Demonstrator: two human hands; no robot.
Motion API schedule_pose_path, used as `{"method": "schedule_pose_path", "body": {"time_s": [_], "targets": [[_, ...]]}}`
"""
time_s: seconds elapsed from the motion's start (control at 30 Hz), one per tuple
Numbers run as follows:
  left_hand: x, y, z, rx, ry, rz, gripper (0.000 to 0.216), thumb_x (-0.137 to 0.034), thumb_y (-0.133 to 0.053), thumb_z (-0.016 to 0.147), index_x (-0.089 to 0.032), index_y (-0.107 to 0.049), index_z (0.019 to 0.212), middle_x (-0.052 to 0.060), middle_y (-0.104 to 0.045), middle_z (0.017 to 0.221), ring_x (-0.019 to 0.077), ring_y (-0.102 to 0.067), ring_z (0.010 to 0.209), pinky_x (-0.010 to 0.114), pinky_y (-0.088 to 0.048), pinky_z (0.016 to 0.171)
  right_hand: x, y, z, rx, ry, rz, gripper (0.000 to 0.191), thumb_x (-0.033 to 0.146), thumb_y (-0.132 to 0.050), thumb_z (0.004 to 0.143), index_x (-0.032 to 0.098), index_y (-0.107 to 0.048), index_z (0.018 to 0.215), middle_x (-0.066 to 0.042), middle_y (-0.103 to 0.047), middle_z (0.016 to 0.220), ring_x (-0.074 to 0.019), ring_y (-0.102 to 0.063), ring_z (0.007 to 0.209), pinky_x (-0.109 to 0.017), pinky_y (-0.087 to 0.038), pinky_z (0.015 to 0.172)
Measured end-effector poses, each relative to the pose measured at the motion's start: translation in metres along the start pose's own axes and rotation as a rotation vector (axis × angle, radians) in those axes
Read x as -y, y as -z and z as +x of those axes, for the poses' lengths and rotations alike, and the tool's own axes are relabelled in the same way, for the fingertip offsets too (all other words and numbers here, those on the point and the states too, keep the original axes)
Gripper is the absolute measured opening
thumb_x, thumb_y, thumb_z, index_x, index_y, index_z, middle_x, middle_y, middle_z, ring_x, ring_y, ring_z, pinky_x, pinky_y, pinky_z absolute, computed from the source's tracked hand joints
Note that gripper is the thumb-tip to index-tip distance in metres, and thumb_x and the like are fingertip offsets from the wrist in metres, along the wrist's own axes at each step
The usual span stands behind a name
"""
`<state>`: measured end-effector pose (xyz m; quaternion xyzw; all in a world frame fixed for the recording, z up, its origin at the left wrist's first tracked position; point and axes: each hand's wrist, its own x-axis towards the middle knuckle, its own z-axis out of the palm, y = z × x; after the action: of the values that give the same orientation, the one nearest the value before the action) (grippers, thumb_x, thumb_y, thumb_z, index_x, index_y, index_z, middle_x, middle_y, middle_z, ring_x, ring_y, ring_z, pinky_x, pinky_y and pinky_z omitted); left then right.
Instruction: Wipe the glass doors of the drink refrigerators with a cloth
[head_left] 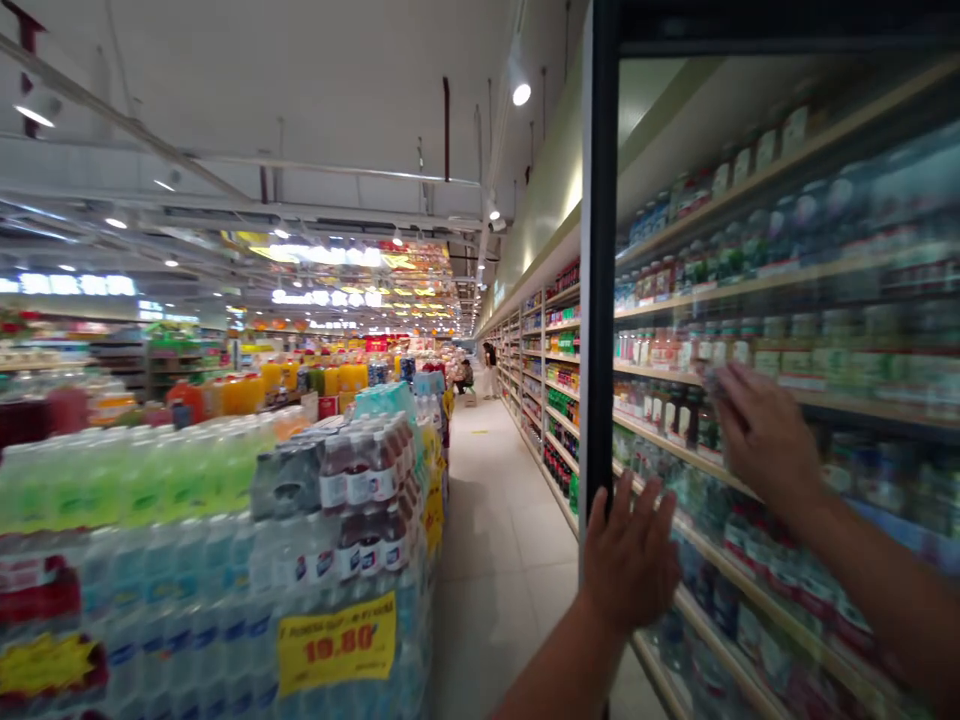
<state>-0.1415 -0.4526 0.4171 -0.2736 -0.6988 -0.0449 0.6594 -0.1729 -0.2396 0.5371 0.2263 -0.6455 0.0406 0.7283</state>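
Observation:
A glass door in a dark frame stands on the right, with shelves of bottles behind it. My left hand lies against the door beside its dark frame, fingers stretched out and nothing in them. Higher and farther right, my right hand is at the glass with its fingers bent together. A small greyish thing shows at these fingertips, too blurred to name. Rows of bottles stand on the shelves just beyond the right hand.
Stacked packs of bottled drinks rise on the left, with a yellow price sign on the front. A tiled aisle runs between them and long wall shelves. Far down it, one person stands and another sits low.

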Motion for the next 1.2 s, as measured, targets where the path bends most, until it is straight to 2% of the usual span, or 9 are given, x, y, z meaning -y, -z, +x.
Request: {"method": "schedule_pose_path", "body": {"time_s": [0.17,0.33,0.5,0.67,0.8,0.97,1.1,1.13,1.2], "targets": [[0.003,-0.024,0.012,0.109,0.057,0.118,0.065,-0.034,-0.056,0.09,-0.016,-0.039,0.15,0.009,-0.03,0.16,0.0313,-0.022,0.15,0.044,-0.018,0.123,-0.016,-0.002,-0.014,0.336,0.2,0.073,0.048,0.016,-0.048,0.097,0.024,-0.05,0.144,-0.007,-0.058,0.143,-0.0236,-0.055,0.131,-0.044,-0.04,0.113],[-0.011,-0.07,0.026,0.13,-0.012,0.186,0.065,-0.043,-0.05,0.094,-0.017,-0.034,0.152,0.006,-0.027,0.161,0.0282,-0.017,0.151,0.05,-0.012,0.125,-0.058,-0.015,-0.008,0.079,0.047,-0.015,0.058,0.015,-0.046,0.096,0.018,-0.036,0.153,-0.015,-0.05,0.149,-0.0283,-0.045,0.138,-0.048,-0.038,0.115],[-0.009,-0.105,0.026,0.107,0.054,0.239,0.066,-0.045,-0.049,0.096,-0.016,-0.033,0.152,0.006,-0.035,0.157,0.0278,-0.014,0.152,0.052,-0.004,0.126,-0.096,-0.021,-0.003,0.249,0.342,0.044,0.069,0.009,-0.041,0.094,0.029,-0.024,0.158,-0.006,-0.051,0.149,-0.0232,-0.046,0.137,-0.044,-0.041,0.112],[0.002,-0.119,0.028,0.104,0.055,0.24,0.069,-0.04,-0.048,0.097,-0.016,-0.022,0.156,0.009,-0.04,0.154,0.0277,-0.016,0.151,0.052,-0.007,0.126,-0.136,-0.027,0.02,0.063,0.022,-0.001,0.06,0.012,-0.039,0.095,0.021,-0.035,0.154,-0.011,-0.048,0.151,-0.0306,-0.048,0.131,-0.052,-0.037,0.11],[0.01,-0.13,0.031,0.104,0.037,0.247,0.073,-0.036,-0.049,0.096,-0.016,-0.015,0.157,0.013,-0.038,0.155,0.029,-0.014,0.152,0.054,-0.01,0.125,-0.148,-0.035,0.029,0.244,0.291,0.174,0.06,0.008,-0.037,0.094,0.021,-0.035,0.153,-0.007,-0.056,0.144,-0.0253,-0.051,0.127,-0.043,-0.042,0.107],[0.016,-0.141,0.03,0.099,0.015,0.245,0.074,-0.036,-0.049,0.096,-0.015,-0.015,0.157,0.015,-0.037,0.155,0.029,-0.012,0.152,0.054,-0.008,0.125,-0.155,-0.04,0.031,0.08,0.001,0.181,0.058,0.008,-0.038,0.095,0.018,-0.035,0.152,-0.011,-0.057,0.141,-0.0271,-0.049,0.13,-0.048,-0.039,0.11],[0.019,-0.146,0.029,0.093,0.02,0.229,0.073,-0.036,-0.048,0.096,-0.015,-0.015,0.157,0.015,-0.036,0.156,0.0292,-0.012,0.152,0.054,-0.008,0.124,-0.151,-0.042,0.022,0.274,0.322,0.23,0.056,0.006,-0.039,0.094,0.021,-0.042,0.149,-0.007,-0.052,0.148,-0.0243,-0.048,0.131,-0.044,-0.043,0.108],[0.02,-0.147,0.029,0.092,0.022,0.22,0.073,-0.035,-0.049,0.095,-0.015,-0.016,0.157,0.015,-0.036,0.156,0.0292,-0.013,0.152,0.054,-0.008,0.124,-0.152,-0.042,0.021,0.296,0.334,0.22,0.056,0.005,-0.039,0.094,0.02,-0.044,0.148,-0.007,-0.052,0.148,-0.0247,-0.048,0.131,-0.044,-0.043,0.108],[0.02,-0.148,0.03,0.088,0.03,0.201,0.073,-0.035,-0.049,0.095,-0.016,-0.016,0.157,0.015,-0.036,0.156,0.029,-0.013,0.152,0.054,-0.008,0.124,-0.155,-0.041,0.023,0.216,0.161,0.162,0.055,0.006,-0.039,0.094,0.018,-0.044,0.148,-0.009,-0.048,0.151,-0.0275,-0.046,0.13,-0.048,-0.041,0.109]]}}
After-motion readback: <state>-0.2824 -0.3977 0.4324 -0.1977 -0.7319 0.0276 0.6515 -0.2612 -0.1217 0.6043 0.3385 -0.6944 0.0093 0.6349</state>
